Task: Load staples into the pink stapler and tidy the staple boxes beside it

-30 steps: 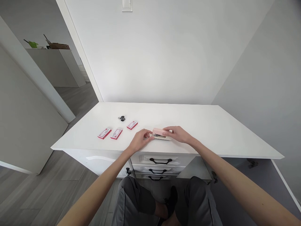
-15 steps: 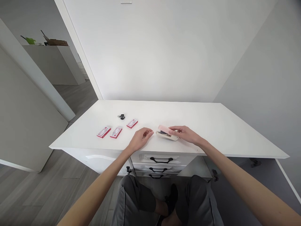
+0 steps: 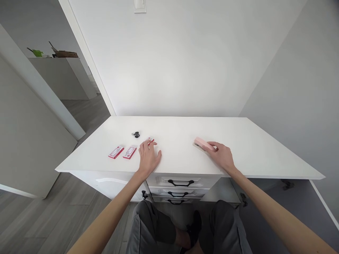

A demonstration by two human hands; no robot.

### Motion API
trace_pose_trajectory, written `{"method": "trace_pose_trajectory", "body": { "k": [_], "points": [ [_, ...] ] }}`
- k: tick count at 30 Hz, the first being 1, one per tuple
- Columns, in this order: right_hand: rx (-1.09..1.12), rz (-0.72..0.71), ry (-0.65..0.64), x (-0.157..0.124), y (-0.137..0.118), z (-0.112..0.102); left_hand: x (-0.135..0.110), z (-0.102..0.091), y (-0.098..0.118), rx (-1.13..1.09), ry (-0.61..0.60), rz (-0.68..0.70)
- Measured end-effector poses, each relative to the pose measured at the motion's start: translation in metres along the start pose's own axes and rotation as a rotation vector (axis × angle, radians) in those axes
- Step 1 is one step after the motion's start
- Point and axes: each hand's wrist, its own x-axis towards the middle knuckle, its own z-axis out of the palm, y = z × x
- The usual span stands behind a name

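Note:
A pink stapler [image 3: 202, 145] lies on the white desk top [image 3: 180, 130], right of centre. My right hand [image 3: 221, 156] rests beside it with the fingertips on its near end. My left hand [image 3: 148, 156] lies open and flat on the desk, its fingertips reaching over a small red and white box [image 3: 150, 140], which it partly hides. Two more red and white boxes [image 3: 116, 152] [image 3: 129, 152] lie side by side further left.
A small black object [image 3: 136, 134] sits behind the boxes. Drawers with black handles [image 3: 180, 183] are under the desk's front edge, above my knees. A wall stands behind the desk and another to the right. An open doorway is at the left.
My right hand slid the stapler to the right across the desk. My left hand let go of it and moved left onto the nearest box.

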Motion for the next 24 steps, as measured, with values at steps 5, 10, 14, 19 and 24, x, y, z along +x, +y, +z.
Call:
{"method": "trace_pose_trajectory", "body": {
  "k": [5,10,14,19,24],
  "points": [
    [0.097,0.020,-0.014,-0.007,0.008,0.001,-0.008,-0.021,-0.028,0.213,0.030,-0.049],
    [0.155,-0.001,-0.121,-0.008,0.015,0.004,-0.016,-0.055,-0.067,0.358,0.002,-0.164],
    [0.197,-0.058,-0.185,-0.008,0.017,0.005,-0.016,-0.071,-0.094,0.354,-0.167,-0.322],
    [0.195,-0.068,-0.193,-0.007,0.019,0.006,-0.007,-0.070,-0.100,0.278,-0.261,-0.209],
    [0.199,-0.066,-0.187,-0.007,0.019,0.006,0.009,-0.058,-0.077,0.362,-0.230,-0.192]
  ]
}}
